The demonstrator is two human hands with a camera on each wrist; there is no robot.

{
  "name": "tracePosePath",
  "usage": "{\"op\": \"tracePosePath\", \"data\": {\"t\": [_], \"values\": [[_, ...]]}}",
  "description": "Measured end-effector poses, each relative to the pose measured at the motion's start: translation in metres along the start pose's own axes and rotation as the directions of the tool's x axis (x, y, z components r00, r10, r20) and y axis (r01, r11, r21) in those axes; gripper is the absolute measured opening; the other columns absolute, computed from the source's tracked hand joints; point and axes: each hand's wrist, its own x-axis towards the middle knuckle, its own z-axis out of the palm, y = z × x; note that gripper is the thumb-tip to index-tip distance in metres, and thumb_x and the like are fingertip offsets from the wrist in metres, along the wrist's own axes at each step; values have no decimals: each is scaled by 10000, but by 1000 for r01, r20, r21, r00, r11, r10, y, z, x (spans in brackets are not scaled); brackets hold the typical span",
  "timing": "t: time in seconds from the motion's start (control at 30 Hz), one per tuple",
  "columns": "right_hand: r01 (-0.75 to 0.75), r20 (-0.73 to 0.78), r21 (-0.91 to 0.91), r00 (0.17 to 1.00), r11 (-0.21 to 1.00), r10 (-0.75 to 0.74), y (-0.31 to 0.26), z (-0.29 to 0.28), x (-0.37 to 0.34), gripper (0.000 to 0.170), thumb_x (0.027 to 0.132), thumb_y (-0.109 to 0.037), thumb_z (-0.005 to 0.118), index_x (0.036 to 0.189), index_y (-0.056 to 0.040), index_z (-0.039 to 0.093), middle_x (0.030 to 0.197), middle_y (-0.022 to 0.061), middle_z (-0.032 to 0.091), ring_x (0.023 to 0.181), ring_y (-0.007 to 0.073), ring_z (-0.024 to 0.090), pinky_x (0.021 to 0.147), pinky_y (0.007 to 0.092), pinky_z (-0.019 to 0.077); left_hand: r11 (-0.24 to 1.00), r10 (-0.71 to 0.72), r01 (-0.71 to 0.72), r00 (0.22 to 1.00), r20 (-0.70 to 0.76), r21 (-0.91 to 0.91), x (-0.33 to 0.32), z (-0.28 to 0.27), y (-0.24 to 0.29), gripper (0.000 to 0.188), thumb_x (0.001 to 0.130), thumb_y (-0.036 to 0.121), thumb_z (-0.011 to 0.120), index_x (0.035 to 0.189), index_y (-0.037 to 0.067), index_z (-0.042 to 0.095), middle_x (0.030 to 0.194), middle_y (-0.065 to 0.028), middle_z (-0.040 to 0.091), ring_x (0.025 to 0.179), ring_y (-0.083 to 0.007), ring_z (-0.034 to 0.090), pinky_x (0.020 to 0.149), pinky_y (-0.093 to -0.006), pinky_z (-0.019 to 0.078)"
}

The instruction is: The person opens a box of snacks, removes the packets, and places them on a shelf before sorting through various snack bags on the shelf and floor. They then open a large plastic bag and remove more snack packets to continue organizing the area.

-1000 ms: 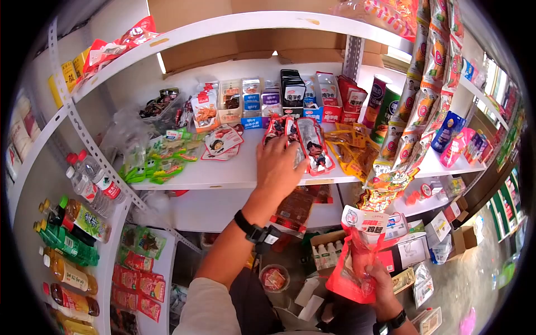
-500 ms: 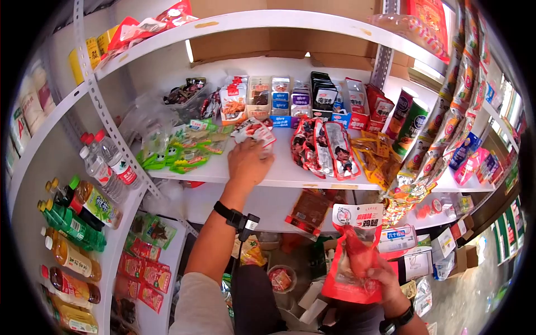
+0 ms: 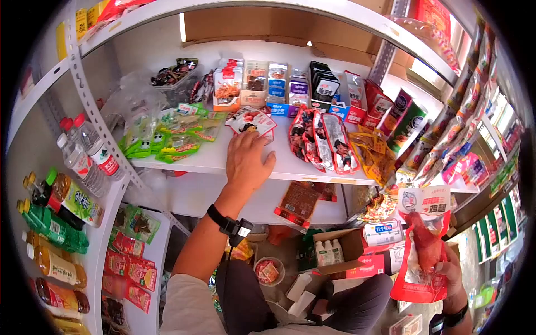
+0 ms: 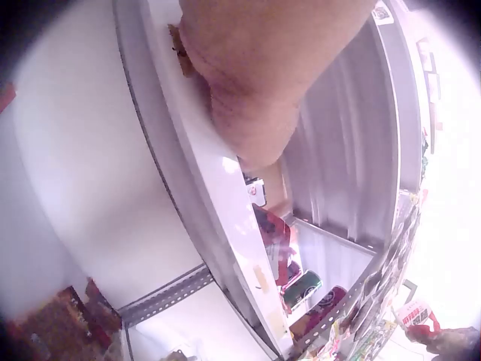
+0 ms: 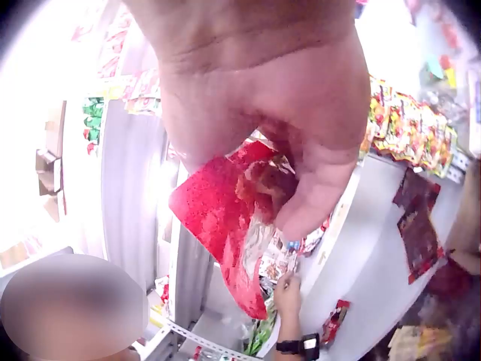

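Landmark: white metal shelf board, stocked with packaged snacks.

Left hand: lay over the front of the shelf board, fingers extended, thumb standing apart, fingertips touching a white packet with red trim and a small cartoon face on the board. One second earlier this hand was at the glossy red-and-black packets, farther right along the board; half a second earlier it had already reached the white packet.

Right hand: pinched, thumb in front, the edge of a red plastic pouch with a white header and clear window, a reddish-brown drumstick showing inside; the fingers behind were hidden. The pouch was upright, off the board's right front and below its level. Half a second earlier it hung farther left, partly covering the brown cardboard carton of white bottles beneath the board, which then showed plainly.

Lettering: pouch header, 鸡腿 in large black characters under a red line; white cylindrical pack with a blue label, below the board's right half, 六个核桃; black packets with white labels, rear of the board, print too small to read surely.
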Motion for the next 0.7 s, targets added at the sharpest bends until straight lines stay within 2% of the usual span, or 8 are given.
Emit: {"op": "tracePosePath", "data": {"t": [0.13,0.23,0.37,0.43,0.47,0.57,0.63,0.7], "values": [[-60,68,115,996,992,52,48,-15,6,867,758,-259,719,1476,104,394,1243,202,648,983,279,713,858,404,612,998,-19,16,998,-56,-59,1,-5,2,379,832,207,761,1185,94,682,1355,-158,617,1306,-369,532,1138,-492,388],[-78,55,277,996,958,65,69,34,21,777,775,-222,687,1443,78,427,1176,196,670,967,270,713,850,362,600,975,-64,43,994,-90,-219,-5,-13,4,390,848,156,743,1221,82,657,1371,-167,610,1318,-371,531,1130,-477,406],[-210,340,228,932,951,124,104,57,48,860,798,-298,709,1498,69,372,1295,185,626,1150,272,657,1021,373,524,930,-32,-3,996,-88,-366,-61,-49,27,320,861,82,709,1175,39,662,1323,-199,629,1232,-396,589,1042,-468,485],[-215,370,279,924,936,102,111,86,51,869,804,-326,720,1501,64,378,1344,181,606,1204,274,629,1057,388,494,882,-42,83,994,98,-464,-117,-73,43,294,899,80,704,1187,26,679,1257,-180,681,1187,-347,648,1023,-420,502],[-240,412,416,910,877,53,116,93,48,671,906,-185,667,1492,39,430,1212,132,663,1011,197,658,862,325,534,832,-98,212,966,241,-513,-146,-88,56,246,920,85,695,1155,16,694,1205,-177,704,1151,-325,670,995,-410,518],[-283,428,419,899,863,87,119,100,34,671,909,-178,677,1493,39,427,1226,134,656,1032,204,660,891,346,540,732,-113,448,823,557,-513,-240,-124,82,186,963,135,701,1095,6,727,1115,-152,745,1066,-270,709,922,-379,550],[-292,449,358,887,887,111,122,90,20,662,912,-171,668,1492,37,428,1177,119,664,998,201,668,888,348,548,685,-128,620,620,774,-383,-301,-149,95,199,978,192,707,1081,24,738,1104,-141,749,1042,-257,712,898,-369,557],[-291,479,279,868,915,130,132,66,7,648,910,-168,665,1481,37,437,1159,117,668,975,200,674,875,342,552,584,-197,791,355,914,-182,-338,-186,110,234,995,245,691,1125,58,740,1110,-132,748,1039,-250,713,889,-365,560]]}}
